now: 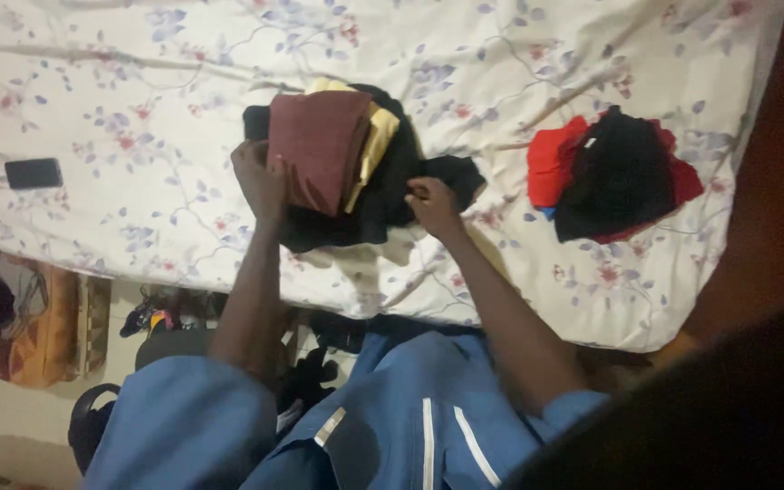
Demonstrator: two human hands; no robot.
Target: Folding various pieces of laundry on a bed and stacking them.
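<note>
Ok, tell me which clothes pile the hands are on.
The middle pile, maroon cloth on top; left hand and right hand touch it. The red-and-black pile lies untouched, right.

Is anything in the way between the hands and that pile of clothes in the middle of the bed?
No, nothing visible is. The left hand already rests against the dark red cloth on top of the pile, and the right hand touches the black garment underneath. The other pile lies apart, to the right.
</note>
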